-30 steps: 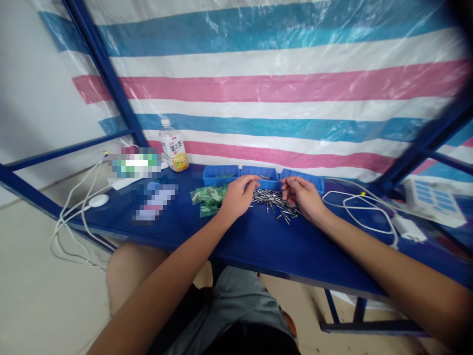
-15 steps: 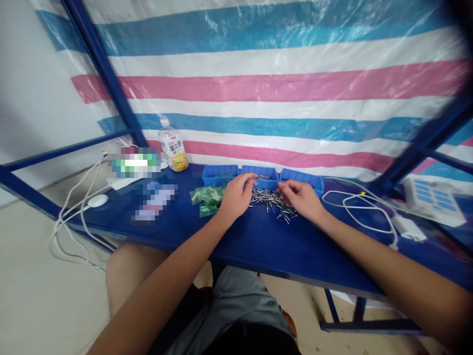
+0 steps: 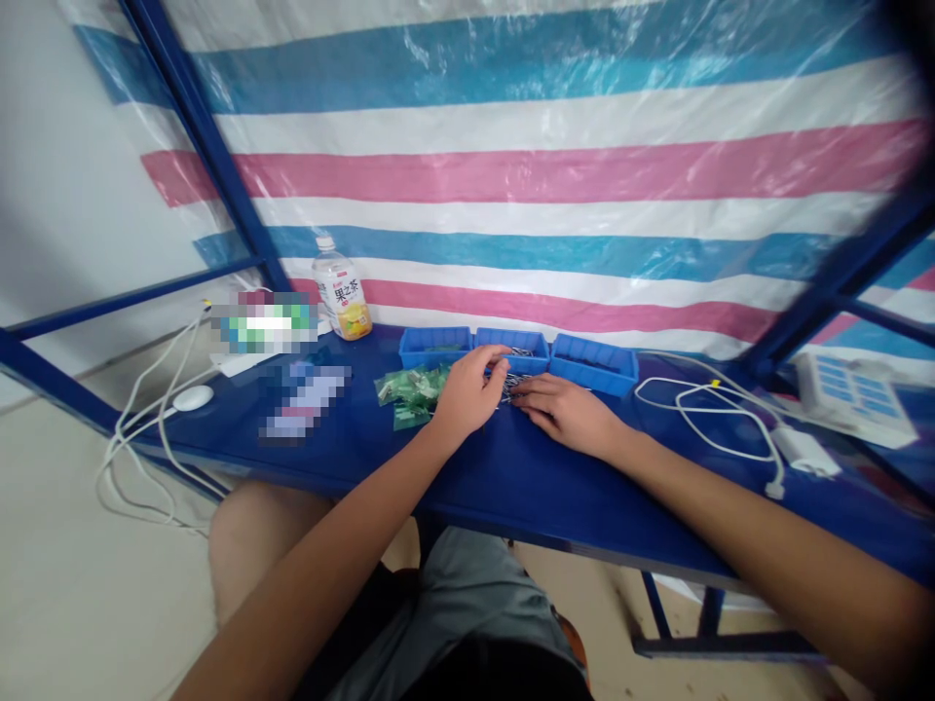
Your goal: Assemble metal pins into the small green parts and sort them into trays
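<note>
My left hand (image 3: 471, 387) hovers at the left end of a pile of thin metal pins (image 3: 509, 386), just in front of the middle blue bin (image 3: 537, 365). Its thumb and fingers are curled together; whatever they hold is too small to make out. Palm down, my right hand (image 3: 566, 414) rests over the pile with its fingers stretched out to the left, covering most of the pins. Small green plastic bags (image 3: 410, 397) lie beside my left hand. Some metal pins show inside the middle bin.
A left blue bin (image 3: 413, 352) and a right blue bin (image 3: 620, 378) flank the middle one on the blue table (image 3: 497, 487). A drink bottle (image 3: 343, 297) stands at the back left. White cables (image 3: 701, 428), an adapter (image 3: 807, 453) and a power strip (image 3: 854, 399) lie right.
My right hand has moved left and down from before the right bin onto the pin pile, its fingers going from pinched to stretched out. The left hand has hardly moved.
</note>
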The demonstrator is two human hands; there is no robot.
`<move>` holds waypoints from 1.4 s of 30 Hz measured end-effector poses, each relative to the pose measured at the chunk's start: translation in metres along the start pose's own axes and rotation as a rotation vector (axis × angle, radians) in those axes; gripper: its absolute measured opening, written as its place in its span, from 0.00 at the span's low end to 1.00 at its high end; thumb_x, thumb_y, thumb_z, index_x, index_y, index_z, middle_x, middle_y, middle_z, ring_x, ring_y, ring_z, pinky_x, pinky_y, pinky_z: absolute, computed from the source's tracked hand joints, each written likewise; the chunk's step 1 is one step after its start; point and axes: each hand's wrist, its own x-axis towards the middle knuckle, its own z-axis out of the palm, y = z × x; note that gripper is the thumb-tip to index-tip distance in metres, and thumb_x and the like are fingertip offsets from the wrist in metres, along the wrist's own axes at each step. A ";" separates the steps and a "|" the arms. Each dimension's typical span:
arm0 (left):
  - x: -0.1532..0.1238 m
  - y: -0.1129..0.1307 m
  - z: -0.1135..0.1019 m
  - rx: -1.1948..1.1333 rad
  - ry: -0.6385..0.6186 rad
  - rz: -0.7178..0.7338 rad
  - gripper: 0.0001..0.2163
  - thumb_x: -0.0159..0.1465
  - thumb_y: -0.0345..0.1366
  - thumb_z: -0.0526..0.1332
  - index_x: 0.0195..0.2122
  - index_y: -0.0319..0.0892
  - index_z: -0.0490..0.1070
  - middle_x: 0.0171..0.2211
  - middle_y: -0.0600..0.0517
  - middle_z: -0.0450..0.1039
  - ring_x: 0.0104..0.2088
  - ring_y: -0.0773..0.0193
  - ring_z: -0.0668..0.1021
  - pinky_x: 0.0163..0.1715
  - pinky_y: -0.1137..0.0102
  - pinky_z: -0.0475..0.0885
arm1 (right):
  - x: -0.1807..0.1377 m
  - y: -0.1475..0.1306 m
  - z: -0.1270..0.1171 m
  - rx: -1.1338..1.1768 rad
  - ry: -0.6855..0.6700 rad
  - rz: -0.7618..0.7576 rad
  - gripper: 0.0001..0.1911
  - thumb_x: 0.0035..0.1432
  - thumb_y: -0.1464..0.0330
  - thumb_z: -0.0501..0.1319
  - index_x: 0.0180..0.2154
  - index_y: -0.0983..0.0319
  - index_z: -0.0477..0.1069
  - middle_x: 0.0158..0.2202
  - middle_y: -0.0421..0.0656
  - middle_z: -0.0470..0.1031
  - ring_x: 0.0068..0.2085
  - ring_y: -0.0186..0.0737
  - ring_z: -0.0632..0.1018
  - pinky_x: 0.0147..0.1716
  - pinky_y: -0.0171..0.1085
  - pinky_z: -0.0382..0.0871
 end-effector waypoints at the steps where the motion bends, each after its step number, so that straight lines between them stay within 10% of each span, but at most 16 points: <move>1: 0.000 0.000 0.000 0.002 -0.001 -0.001 0.12 0.74 0.35 0.58 0.54 0.42 0.76 0.50 0.46 0.82 0.48 0.57 0.83 0.45 0.65 0.78 | 0.000 0.001 -0.001 -0.005 0.003 0.006 0.16 0.70 0.73 0.59 0.54 0.57 0.78 0.55 0.48 0.81 0.56 0.52 0.78 0.56 0.54 0.74; 21: -0.004 0.001 0.004 -0.013 -0.273 0.089 0.21 0.71 0.28 0.54 0.64 0.46 0.73 0.49 0.50 0.84 0.44 0.59 0.84 0.52 0.63 0.78 | -0.002 -0.007 -0.016 0.031 0.451 0.082 0.09 0.71 0.72 0.59 0.49 0.57 0.75 0.46 0.47 0.82 0.46 0.46 0.82 0.48 0.46 0.78; 26: -0.004 -0.001 0.006 -0.052 -0.238 0.137 0.19 0.70 0.28 0.55 0.58 0.44 0.78 0.55 0.48 0.81 0.53 0.57 0.82 0.58 0.63 0.76 | 0.000 -0.021 -0.018 0.116 0.415 0.038 0.09 0.71 0.71 0.59 0.50 0.56 0.73 0.46 0.47 0.81 0.47 0.46 0.82 0.48 0.47 0.79; 35: -0.001 0.001 0.002 -0.196 -0.182 0.013 0.09 0.69 0.33 0.62 0.46 0.43 0.80 0.45 0.49 0.85 0.45 0.58 0.86 0.49 0.64 0.80 | 0.002 -0.023 -0.008 0.552 0.498 0.422 0.15 0.67 0.57 0.65 0.50 0.57 0.72 0.44 0.48 0.79 0.41 0.46 0.81 0.37 0.44 0.80; 42: -0.002 0.001 0.003 -0.043 -0.230 0.028 0.03 0.63 0.29 0.66 0.36 0.44 0.74 0.33 0.56 0.81 0.35 0.63 0.83 0.39 0.70 0.76 | 0.003 -0.014 -0.004 0.710 0.388 0.432 0.18 0.63 0.53 0.69 0.49 0.57 0.79 0.37 0.42 0.75 0.34 0.39 0.78 0.33 0.39 0.76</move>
